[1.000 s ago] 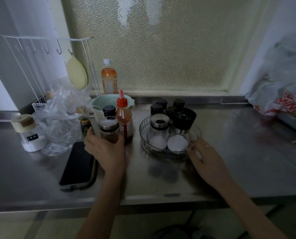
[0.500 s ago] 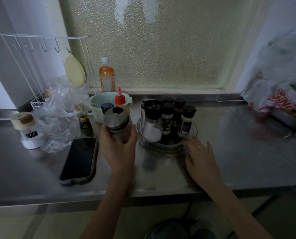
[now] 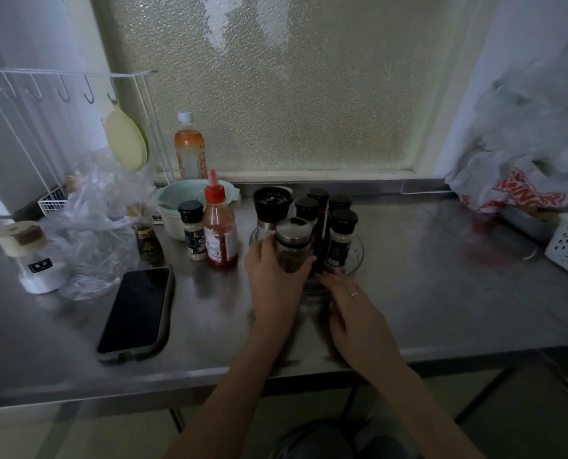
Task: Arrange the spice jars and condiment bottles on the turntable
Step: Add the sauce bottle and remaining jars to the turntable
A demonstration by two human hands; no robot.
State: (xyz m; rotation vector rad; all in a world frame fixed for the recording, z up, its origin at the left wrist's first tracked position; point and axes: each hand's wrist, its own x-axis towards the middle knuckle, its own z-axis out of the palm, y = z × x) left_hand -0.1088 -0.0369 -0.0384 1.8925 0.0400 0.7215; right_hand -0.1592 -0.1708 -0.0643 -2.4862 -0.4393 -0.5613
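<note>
The left hand (image 3: 277,279) gripped a metal-capped jar (image 3: 292,248), its fingers (image 3: 304,265) wrapped round the glass body, holding it upright at the near left edge of the turntable (image 3: 355,256); whether the jar's base touched the turntable could not be told. The right hand (image 3: 359,321) lay with its fingers (image 3: 334,281) spread and loose on the turntable's near rim, holding nothing. A ring (image 3: 354,294) showed on one finger.

On the turntable stood a grinder (image 3: 271,207) with a broad black top at the back left, and several black-capped spice jars (image 3: 342,236) crowded close together behind and to the right of the held jar.

Left of the turntable, on the bench (image 3: 441,293), a red sauce bottle (image 3: 219,226) stood just beside a small black-capped jar (image 3: 193,230), and a dark little jar (image 3: 148,241) further left. A phone (image 3: 137,313) lay face up near the front edge.
</note>
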